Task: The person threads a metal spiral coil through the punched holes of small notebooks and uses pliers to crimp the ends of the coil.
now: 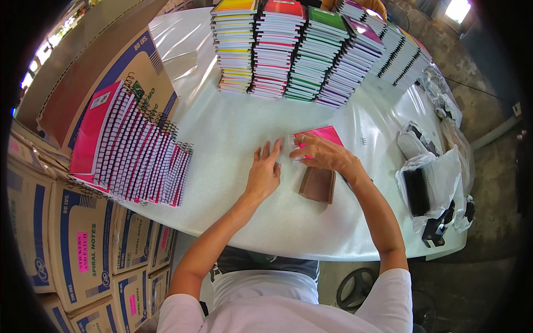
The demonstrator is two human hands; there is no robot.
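A pink notebook (328,132) lies on the white table just in front of me, partly hidden under my right hand (321,153). That hand bends its fingers down over the notebook's left side, closed on a whitish, see-through piece (290,142) too small to make out fully. My left hand (265,172) rests to the left of it, fingers stretched forward and apart, their tips close to the clear piece. Below my right wrist sits a brown block-like piece (318,185). A loose bit of coil wire (364,141) lies to the right of the notebook.
Pink spiral notebooks (130,152) lean in a row at left, beside an open carton (127,83). Tall stacks of yellow (236,50), red (276,53), green (316,55) and purple notebooks (352,64) stand behind. Plastic-wrapped black coils (416,191) lie at right. Cartons (83,244) are piled lower left.
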